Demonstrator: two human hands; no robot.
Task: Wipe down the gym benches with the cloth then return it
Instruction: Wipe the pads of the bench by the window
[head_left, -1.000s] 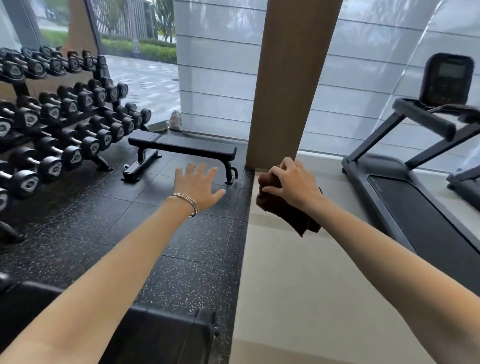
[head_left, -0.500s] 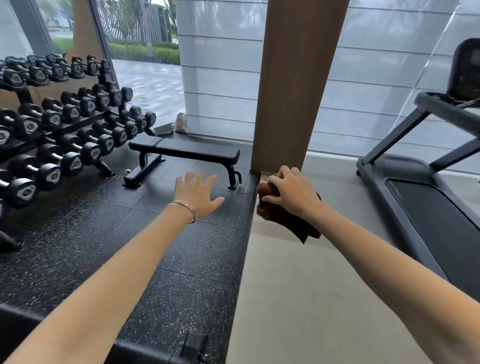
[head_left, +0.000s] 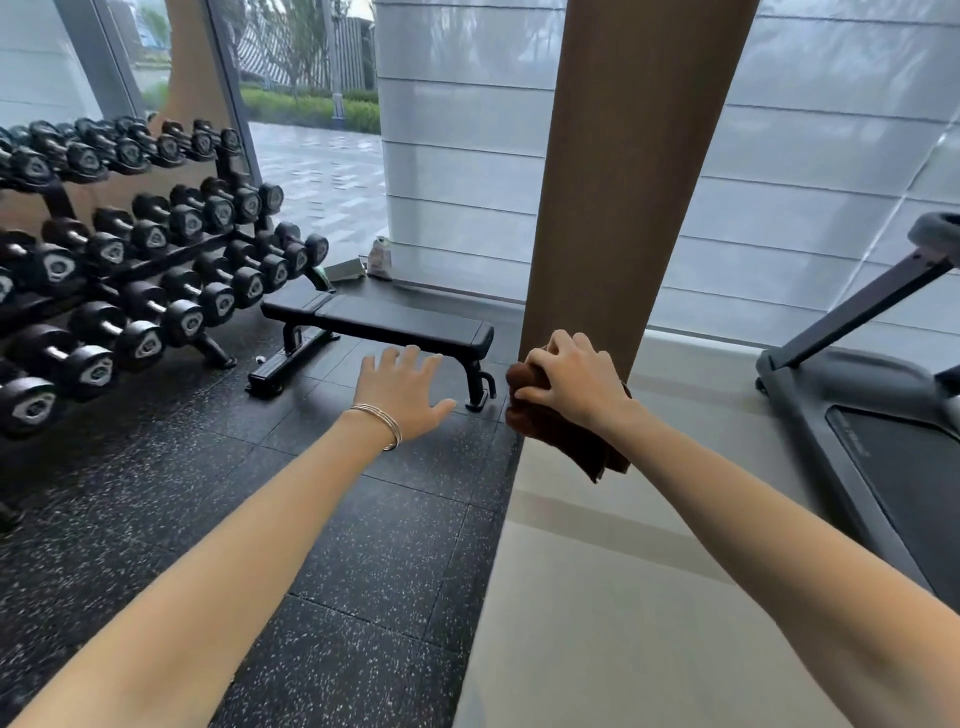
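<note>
The right hand (head_left: 571, 387) is curling its fingers (head_left: 540, 358) tightly around the brown cloth (head_left: 566, 441), which is hanging bunched below the palm. The left hand (head_left: 402, 387) is holding nothing, with its fingers spread open and flat. Both hands are reaching out in the air, well short of the bench (head_left: 384, 322). The cloth is hanging to the right of the bench, not touching it. By my judgement the wiping of this bench is not yet starting, and returning the cloth is also remaining.
</note>
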